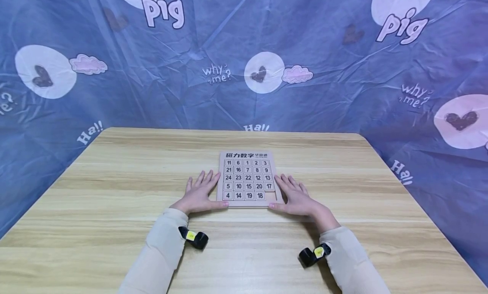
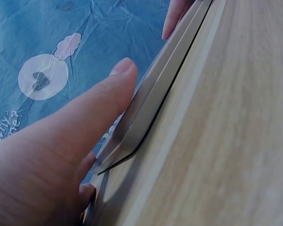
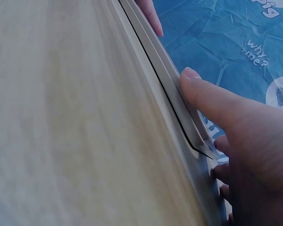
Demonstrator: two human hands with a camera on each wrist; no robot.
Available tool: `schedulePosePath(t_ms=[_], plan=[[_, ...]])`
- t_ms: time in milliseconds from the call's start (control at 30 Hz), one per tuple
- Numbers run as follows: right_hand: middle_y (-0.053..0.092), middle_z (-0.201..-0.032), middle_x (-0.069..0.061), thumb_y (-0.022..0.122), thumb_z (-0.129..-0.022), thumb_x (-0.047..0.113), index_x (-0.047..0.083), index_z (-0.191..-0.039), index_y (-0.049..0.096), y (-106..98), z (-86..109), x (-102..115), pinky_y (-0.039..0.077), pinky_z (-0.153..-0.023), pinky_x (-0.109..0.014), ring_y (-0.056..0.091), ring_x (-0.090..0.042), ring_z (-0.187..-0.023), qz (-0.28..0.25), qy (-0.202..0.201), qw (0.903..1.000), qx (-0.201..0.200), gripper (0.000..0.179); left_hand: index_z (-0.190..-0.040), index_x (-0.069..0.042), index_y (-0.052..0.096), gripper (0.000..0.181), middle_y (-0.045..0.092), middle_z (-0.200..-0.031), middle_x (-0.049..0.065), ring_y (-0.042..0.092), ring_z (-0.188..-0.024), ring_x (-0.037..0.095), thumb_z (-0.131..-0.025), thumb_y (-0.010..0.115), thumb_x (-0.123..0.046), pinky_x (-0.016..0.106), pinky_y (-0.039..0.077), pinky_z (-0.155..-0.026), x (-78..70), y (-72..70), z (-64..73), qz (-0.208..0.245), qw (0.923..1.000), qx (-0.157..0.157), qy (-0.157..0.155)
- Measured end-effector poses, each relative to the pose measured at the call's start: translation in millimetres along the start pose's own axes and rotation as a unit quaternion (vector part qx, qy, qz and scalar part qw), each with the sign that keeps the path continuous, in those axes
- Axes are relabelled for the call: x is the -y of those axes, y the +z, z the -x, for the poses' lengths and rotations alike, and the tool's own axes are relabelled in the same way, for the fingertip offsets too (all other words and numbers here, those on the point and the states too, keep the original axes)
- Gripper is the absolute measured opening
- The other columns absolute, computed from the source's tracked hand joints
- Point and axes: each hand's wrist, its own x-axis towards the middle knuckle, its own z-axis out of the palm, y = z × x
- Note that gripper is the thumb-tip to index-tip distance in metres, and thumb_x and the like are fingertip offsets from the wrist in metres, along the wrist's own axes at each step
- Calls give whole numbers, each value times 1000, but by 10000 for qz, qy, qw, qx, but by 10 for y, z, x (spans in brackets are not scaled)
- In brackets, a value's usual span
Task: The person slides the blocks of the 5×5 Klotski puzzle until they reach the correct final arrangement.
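A number sliding puzzle (image 1: 245, 203) lies flat on the table, its square tiles set in rows beneath a printed heading. Its one vacant slot is at the lower right corner, beside the 18 tile (image 1: 260, 195) and below the 17 tile (image 1: 269, 186). My left hand (image 1: 198, 196) rests at the puzzle's lower left corner, fingers spread along the left side and thumb on the front edge. Mirroring it, my right hand (image 1: 296, 198) touches the right side with its fingers and the front edge with its thumb. Both wrist views show the thumbs (image 2: 118, 84) extended against the frame.
The wood-grain table (image 1: 244, 251) spreads out on all sides of the puzzle. A blue printed cloth (image 1: 213, 99) hangs behind and beside it. Black wrist cameras (image 1: 199, 239) stick out from both sleeves over the tabletop.
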Motion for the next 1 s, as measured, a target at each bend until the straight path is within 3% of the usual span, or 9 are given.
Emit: schedulePosePath(t_ms=[333,733,1000], plan=[[13,-140,-20,52,-72,61,7,-138,15,-2,7,9,1,-97,-54,4,-36,-126,26,26,10000,1,93,-139,-16,15,101,8,-142,12,-2,-127,31,-63,48,-74,54,-10,-94,0,10,-4,-99,10000,-4,-10],[9,-140,-19,54,-71,61,12,-139,14,-104,33,195,5,-95,-57,6,-36,-126,52,79,9982,595,93,-140,-19,13,101,6,-142,11,-3,-127,29,-62,46,-75,53,-11,-95,14,8,4,-127,9999,34,-73],[10,-140,-21,55,-71,60,10,-139,16,-98,71,237,6,-95,-58,5,-38,-126,220,117,9977,626,93,-139,-20,14,100,7,-142,12,-3,-127,30,-62,48,-74,54,-10,-94,-8,-9,10,-67,10000,8,-19]])
